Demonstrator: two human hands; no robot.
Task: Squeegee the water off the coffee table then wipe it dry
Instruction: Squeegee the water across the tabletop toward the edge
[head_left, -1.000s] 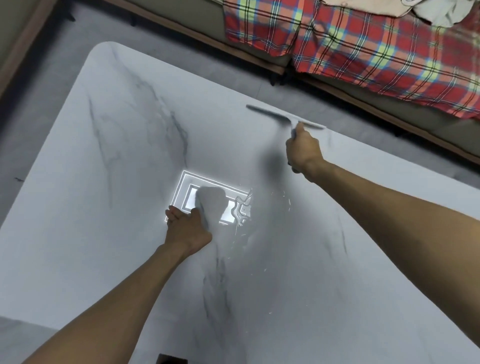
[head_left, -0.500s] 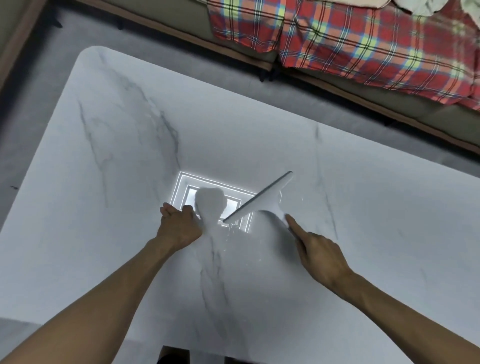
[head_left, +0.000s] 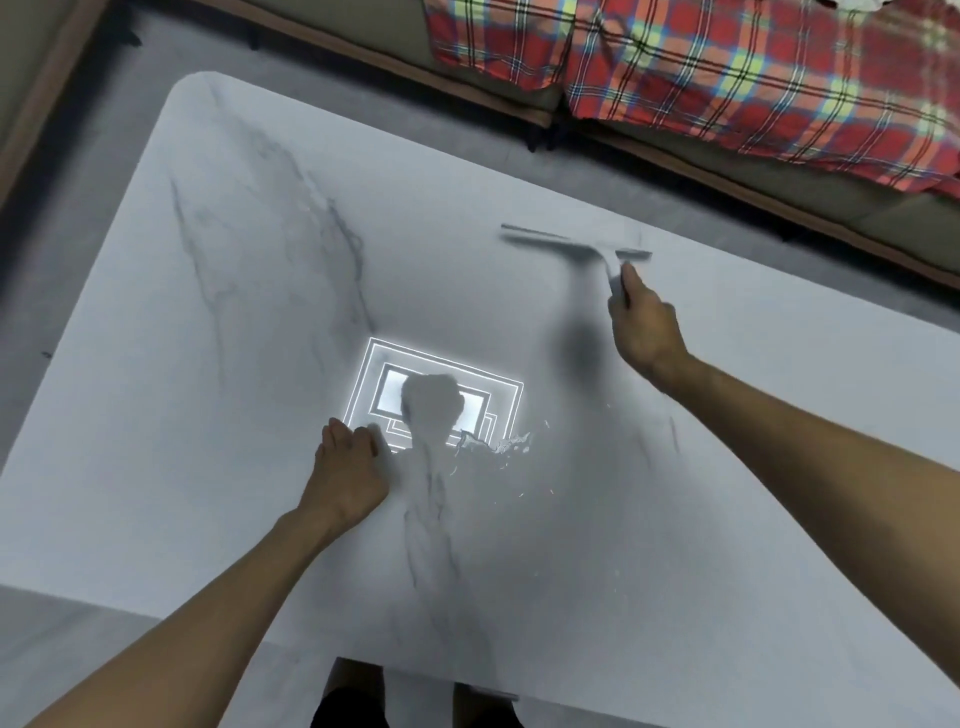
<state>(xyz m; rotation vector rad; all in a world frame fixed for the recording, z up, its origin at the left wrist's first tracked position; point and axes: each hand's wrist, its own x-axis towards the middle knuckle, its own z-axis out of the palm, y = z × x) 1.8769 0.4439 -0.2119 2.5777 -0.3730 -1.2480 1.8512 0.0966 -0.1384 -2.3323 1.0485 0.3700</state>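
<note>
Though squeegee's (head_left: 571, 243) blurred, rt hand (head_left: 644, 332) grips it.

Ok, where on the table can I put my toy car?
The far left corner of the coffee table is bare, beyond the left hand. The near right side, under the right arm, looks bare too. Crowded: the middle, with water beside the left hand, and the far edge, where the right hand holds the squeegee.

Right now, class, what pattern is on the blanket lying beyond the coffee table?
The blanket is red plaid with yellow-green and blue checks; head view.
</note>
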